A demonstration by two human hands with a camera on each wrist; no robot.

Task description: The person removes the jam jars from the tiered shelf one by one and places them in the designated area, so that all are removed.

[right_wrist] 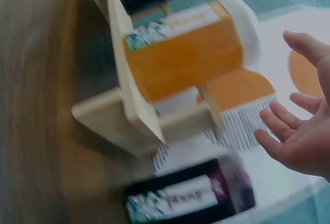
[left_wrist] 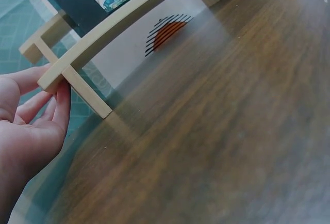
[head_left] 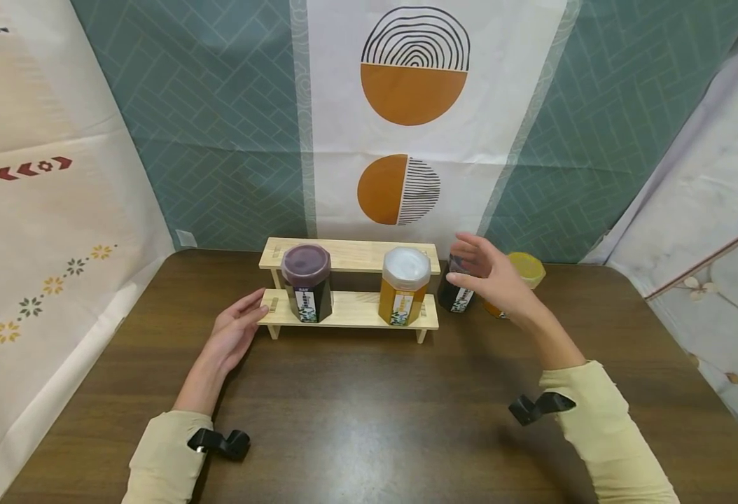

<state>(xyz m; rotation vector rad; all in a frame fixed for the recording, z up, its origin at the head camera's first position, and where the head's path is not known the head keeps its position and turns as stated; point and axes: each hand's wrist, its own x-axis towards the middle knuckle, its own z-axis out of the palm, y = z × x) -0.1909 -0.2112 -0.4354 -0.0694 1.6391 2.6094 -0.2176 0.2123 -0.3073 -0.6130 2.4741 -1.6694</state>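
Note:
A two-step wooden rack (head_left: 350, 310) stands on the dark table. On its lower step sit a dark jar with a purple lid (head_left: 307, 281) and an amber jar with a white lid (head_left: 404, 284). My left hand (head_left: 233, 334) lies open against the rack's left end (left_wrist: 54, 77), its fingertips (left_wrist: 63, 96) touching the wood. My right hand (head_left: 491, 278) hovers open in the air just right of the rack, in front of a dark jar (head_left: 456, 292) and a yellow-lidded jar (head_left: 523, 273) standing on the table. In the right wrist view the dark jar (right_wrist: 191, 195) and the amber jar (right_wrist: 188, 53) appear blurred, with my fingers (right_wrist: 276, 128) spread.
Patterned cloth hangs behind and to both sides of the table (head_left: 369, 420). The rack's upper step (head_left: 350, 253) holds nothing. Black wrist camera mounts (head_left: 224, 442) sit on both sleeves.

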